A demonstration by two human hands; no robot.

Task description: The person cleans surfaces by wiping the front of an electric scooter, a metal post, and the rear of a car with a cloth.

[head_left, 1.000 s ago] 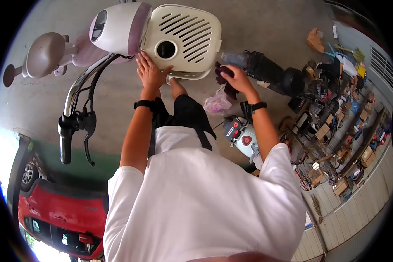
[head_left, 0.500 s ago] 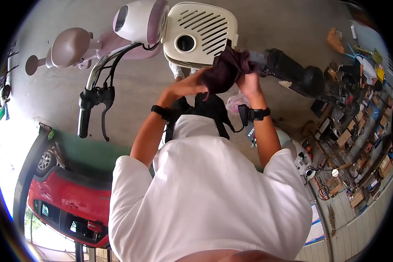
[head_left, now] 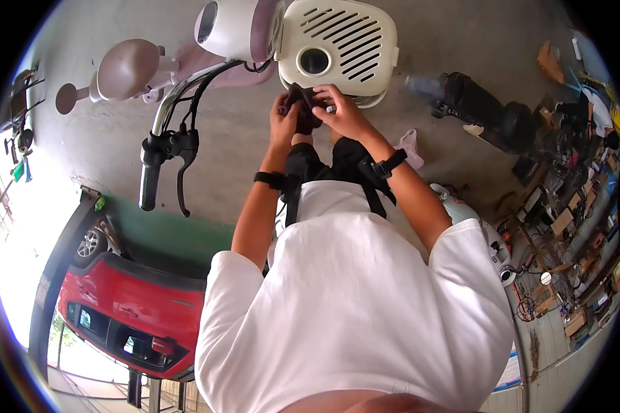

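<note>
Where the two hands meet in front of the body, a dark cloth (head_left: 305, 122) lies bunched between them, just beside the lower left of the slotted cream panel (head_left: 293, 48) in the head view, though whether it touches that panel cannot be told. Its longer line appears to run roughly away from the body, with the upper end leaning slightly left and the lower folds hanging near the black shorts (head_left: 306, 162). The left hand (head_left: 282, 129) is nearer: its fingers (head_left: 280, 103) are curled in, thumb against the near face, closed on the cloth's left side. The right hand (head_left: 350, 122) comes in at a slant from the right, its palm farther off and its fingers loosely bent and partly spread; their tips reach the cloth's right edge, but whether they grip it cannot be told. A small pale spot shows by those fingers, too blurred to identify. Thus the cloth lies directly rightward of the left palm, and leftward and slightly forward of the right palm.
</note>
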